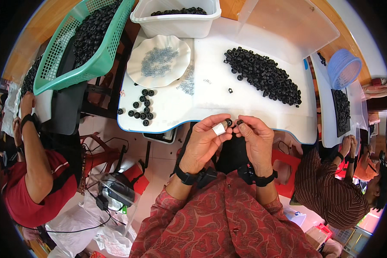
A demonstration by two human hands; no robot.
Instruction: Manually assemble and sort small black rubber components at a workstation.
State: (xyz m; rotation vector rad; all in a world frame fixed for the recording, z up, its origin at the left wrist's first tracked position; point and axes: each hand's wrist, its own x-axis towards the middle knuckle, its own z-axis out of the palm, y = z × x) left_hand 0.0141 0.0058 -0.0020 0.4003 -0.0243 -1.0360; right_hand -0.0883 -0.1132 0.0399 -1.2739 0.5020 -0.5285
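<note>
My left hand (203,139), a white wrap (219,129) around one finger, pinches a round black part (229,122) as my right hand (259,136) closes thumb and fingertips on a small dark piece (239,123) just beside it, near the white table's (210,105) edge.

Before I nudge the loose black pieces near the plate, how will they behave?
The black pieces will probably roll, being rounded. They look small, so likely light and easily scattered. The leftmost sits near the edge of the table, so a leftward push could drop it.
</note>
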